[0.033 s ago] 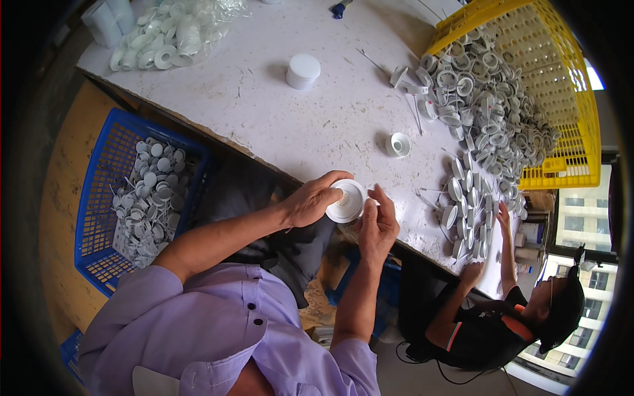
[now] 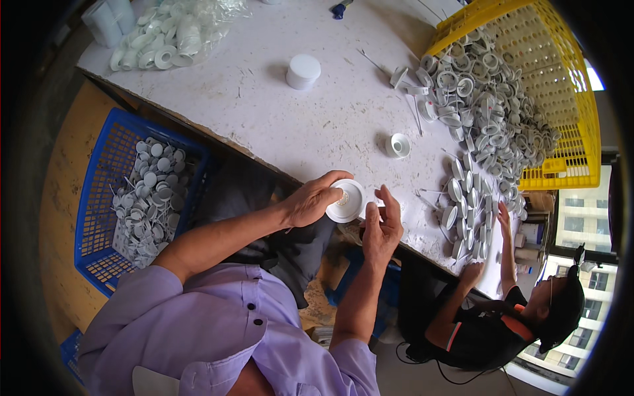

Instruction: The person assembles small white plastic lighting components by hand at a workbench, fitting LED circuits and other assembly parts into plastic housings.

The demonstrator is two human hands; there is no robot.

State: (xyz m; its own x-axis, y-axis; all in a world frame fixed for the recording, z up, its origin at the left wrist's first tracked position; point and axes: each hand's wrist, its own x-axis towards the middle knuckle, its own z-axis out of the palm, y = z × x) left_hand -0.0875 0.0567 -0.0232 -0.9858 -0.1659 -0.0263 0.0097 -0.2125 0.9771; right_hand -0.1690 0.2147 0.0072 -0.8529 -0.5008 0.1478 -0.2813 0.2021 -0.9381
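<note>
Left hand: [image 2: 316, 201] holding the white dish [image 2: 348, 202] by its left side, thumb over the rim and reaching in toward the pale centre, forefinger around the far edge.
Dish: in front of the person, at the near edge of the white table [image 2: 251, 109], open face up toward the viewer.
Right hand: [image 2: 382, 231] just right of the dish; thumb and forefinger raised, a narrow gap between their tips. Contact with the rim: cannot tell.
Small white cup: [image 2: 398, 146] on the table, far and right of the dish.
White tub: [image 2: 304, 71] farther off, slightly left.
Yellow basket: [image 2: 561, 178] far right, tipped, round pieces [image 2: 492, 109] spilling onto the table.
Blue basket: [image 2: 99, 178] left, below table level, holding white discs [image 2: 150, 178].
Co-worker: [image 2: 492, 330] right, one hand near the row of pieces.
</note>
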